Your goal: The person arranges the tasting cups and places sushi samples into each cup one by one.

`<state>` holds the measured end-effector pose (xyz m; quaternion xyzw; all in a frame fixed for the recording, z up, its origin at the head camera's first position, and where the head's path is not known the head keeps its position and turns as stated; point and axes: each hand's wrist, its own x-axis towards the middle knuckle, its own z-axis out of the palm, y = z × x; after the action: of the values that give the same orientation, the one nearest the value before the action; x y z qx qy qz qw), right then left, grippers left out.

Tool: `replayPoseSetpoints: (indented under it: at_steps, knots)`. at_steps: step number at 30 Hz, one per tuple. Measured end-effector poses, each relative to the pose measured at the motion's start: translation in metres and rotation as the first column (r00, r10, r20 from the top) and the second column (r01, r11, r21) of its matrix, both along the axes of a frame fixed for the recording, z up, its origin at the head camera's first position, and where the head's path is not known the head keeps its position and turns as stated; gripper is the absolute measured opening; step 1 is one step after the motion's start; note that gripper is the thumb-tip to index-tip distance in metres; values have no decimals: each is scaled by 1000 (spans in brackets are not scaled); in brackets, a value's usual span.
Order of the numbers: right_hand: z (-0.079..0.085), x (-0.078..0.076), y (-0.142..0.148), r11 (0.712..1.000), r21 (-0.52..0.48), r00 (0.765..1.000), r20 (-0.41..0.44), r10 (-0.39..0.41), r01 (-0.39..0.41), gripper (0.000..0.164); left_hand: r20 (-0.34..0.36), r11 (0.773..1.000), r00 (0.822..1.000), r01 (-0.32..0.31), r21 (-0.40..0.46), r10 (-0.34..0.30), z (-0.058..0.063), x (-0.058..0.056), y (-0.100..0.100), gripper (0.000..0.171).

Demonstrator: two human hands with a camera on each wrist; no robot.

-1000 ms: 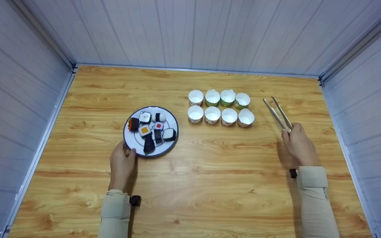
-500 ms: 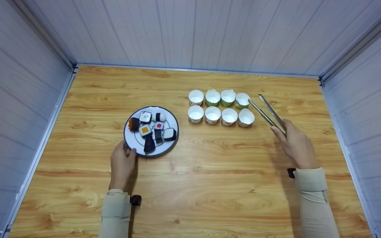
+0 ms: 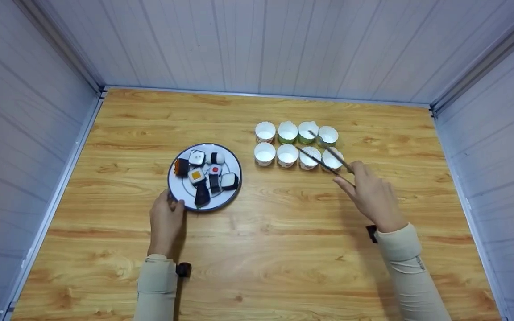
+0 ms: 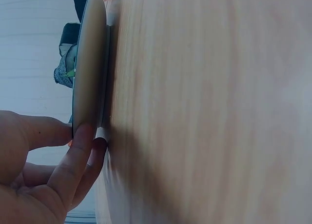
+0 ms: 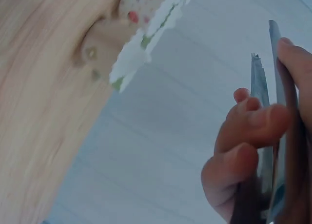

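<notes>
My left hand (image 3: 166, 223) pinches the near-left rim of a white plate (image 3: 185, 189) with a dark blue edge; in the left wrist view the thumb lies on top and fingers (image 4: 73, 170) curl underneath. Several sushi pieces (image 3: 196, 176) lie on the plate, some wrapped in black. My right hand (image 3: 375, 196) grips metal tongs (image 3: 335, 156). Their arms are spread with nothing between the tips, over the right-hand paper cups. In the right wrist view the fingers wrap round the tongs (image 5: 263, 136).
Several white-lined paper cups (image 3: 288, 155) stand in two rows right of the plate, seemingly with nothing in them. The wooden table (image 3: 275, 249) is bounded by pale panel walls (image 3: 239, 44) at the back and both sides.
My right hand has moved left with the tongs, whose tips went from right of the cups to above them. The left hand and plate have stayed put.
</notes>
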<state>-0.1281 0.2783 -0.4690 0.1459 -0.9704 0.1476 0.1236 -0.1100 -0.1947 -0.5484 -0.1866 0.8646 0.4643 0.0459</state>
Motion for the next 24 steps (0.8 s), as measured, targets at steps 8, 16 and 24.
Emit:
replayPoseSetpoints:
  at_steps: [8, 16, 24]
  knots:
    - [-12, -5, -32, 986, 55, 986, -35, 161, -159, 44, -24, 1000, 1000, 11, -27, -11, -2, 1, 2, 53]
    - [-21, -11, -64, 972, 71, 971, 98, 217, -225, 41, -1, 1000, 1000, 4, -16, -4, -1, 0, 1, 53]
    - [-33, -20, -96, 957, 38, 934, 233, 272, -289, 45, 25, 1000, 1000, 4, -13, -4, 1, 0, 0, 55]
